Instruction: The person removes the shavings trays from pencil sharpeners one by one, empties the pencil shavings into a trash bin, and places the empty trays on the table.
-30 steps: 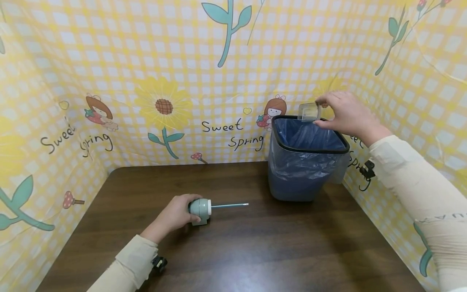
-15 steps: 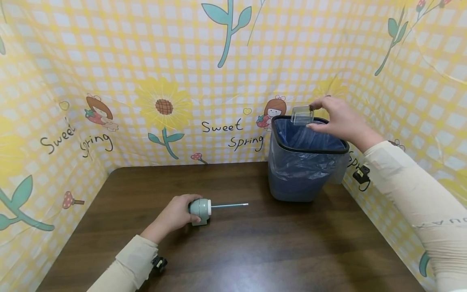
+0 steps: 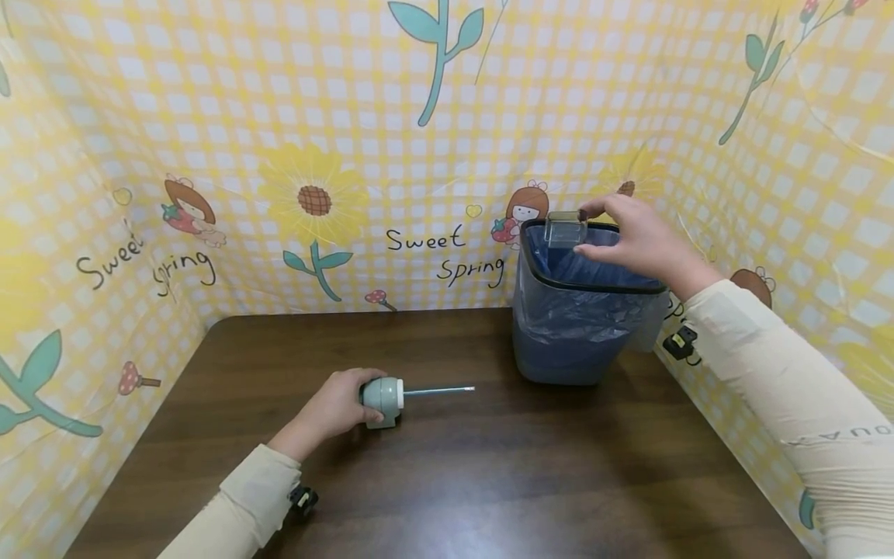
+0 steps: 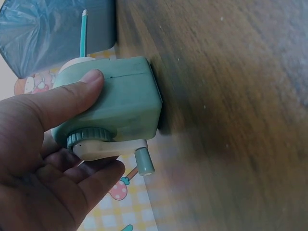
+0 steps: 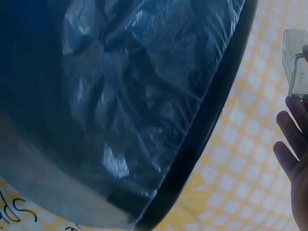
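A green crank pencil sharpener (image 3: 382, 397) rests on the table, its crank handle (image 4: 145, 161) showing in the left wrist view. A teal pencil (image 3: 440, 390) sticks out of its white front, pointing right. My left hand (image 3: 338, 404) grips the sharpener from the left, thumb across its body. Over the mouth of a lined trash bin (image 3: 559, 349), my right hand (image 3: 642, 237) pinches a small clear plastic box (image 3: 564, 230), probably the shavings drawer. In the right wrist view the clear box (image 5: 288, 53) is partly cut off; its contents cannot be made out.
The bin's black rim (image 3: 594, 289) holds a translucent blue liner (image 5: 144, 91). Its base stands at the back right of the brown table (image 3: 419, 481). A yellow checked cloth (image 3: 433, 171) with printed flowers hangs behind and along both sides.
My right hand has moved left and slightly down with the clear box, from the bin's back right rim to over its left part. The left hand and sharpener stay put.
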The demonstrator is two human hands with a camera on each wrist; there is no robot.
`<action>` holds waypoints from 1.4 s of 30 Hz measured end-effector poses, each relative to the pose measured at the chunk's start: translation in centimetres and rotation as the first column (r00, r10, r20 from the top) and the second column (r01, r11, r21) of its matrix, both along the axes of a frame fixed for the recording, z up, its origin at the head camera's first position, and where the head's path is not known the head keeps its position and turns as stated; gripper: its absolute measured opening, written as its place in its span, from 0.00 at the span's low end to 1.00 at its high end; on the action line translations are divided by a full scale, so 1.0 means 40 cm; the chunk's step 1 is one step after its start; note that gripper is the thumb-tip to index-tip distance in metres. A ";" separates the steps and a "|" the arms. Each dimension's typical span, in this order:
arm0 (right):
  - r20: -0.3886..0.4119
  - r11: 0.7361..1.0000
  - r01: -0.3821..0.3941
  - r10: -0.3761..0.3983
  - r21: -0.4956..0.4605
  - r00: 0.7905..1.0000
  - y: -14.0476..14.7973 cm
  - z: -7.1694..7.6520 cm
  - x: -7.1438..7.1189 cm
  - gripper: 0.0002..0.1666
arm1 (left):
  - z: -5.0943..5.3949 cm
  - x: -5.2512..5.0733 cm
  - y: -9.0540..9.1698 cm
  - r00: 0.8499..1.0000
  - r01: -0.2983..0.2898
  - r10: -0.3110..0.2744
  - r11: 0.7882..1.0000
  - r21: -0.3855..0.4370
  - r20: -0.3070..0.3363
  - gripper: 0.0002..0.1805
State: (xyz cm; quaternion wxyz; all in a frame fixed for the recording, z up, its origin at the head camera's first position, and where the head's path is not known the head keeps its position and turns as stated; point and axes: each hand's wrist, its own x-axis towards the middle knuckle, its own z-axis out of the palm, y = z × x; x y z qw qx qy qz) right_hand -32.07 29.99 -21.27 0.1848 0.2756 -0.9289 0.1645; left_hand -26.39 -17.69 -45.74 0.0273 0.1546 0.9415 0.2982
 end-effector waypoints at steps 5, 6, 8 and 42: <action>-0.023 1.000 -0.026 0.026 -0.013 0.999 -0.019 -0.012 0.005 0.33 | 0.000 -0.003 -0.002 1.000 0.009 -0.009 1.000 0.000 0.007 0.36; -0.029 0.999 -0.034 0.034 -0.018 0.999 -0.022 -0.015 0.004 0.32 | 0.001 -0.003 -0.002 1.000 0.009 -0.009 1.000 0.001 0.010 0.36; -0.045 0.999 -0.041 0.040 -0.018 0.998 -0.027 -0.021 0.003 0.32 | 0.001 -0.003 -0.002 1.000 0.014 -0.014 1.000 -0.002 0.010 0.36; 0.006 0.994 -0.096 0.096 -0.045 0.995 -0.106 -0.092 0.048 0.36 | 0.006 -0.001 -0.002 1.000 0.012 -0.012 1.000 -0.006 0.010 0.36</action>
